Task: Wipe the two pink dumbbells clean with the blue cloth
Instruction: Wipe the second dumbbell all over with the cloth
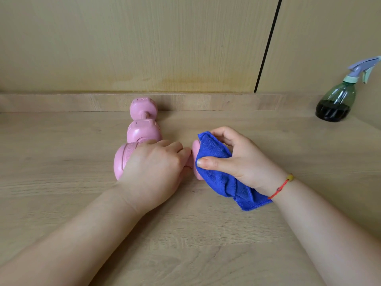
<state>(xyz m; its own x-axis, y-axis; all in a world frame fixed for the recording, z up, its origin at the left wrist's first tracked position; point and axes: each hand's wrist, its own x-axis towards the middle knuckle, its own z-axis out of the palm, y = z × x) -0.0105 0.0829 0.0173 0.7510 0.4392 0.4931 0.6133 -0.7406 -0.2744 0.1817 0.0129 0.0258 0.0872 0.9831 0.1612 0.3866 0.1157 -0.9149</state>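
Observation:
A pink dumbbell (122,159) lies crosswise on the wooden table in the middle of the head view. My left hand (155,168) grips its left half, fingers curled over the handle. My right hand (237,159) holds the blue cloth (218,168) wrapped round the dumbbell's right head, of which only a pink edge shows. The second pink dumbbell (143,120) lies behind, pointing away toward the back ledge, touching no hand.
A green spray bottle (338,100) with dark liquid and a purple trigger stands at the back right. A low wooden ledge (61,103) and wall panels close off the table's rear. Bare tabletop (51,162) lies left and in front.

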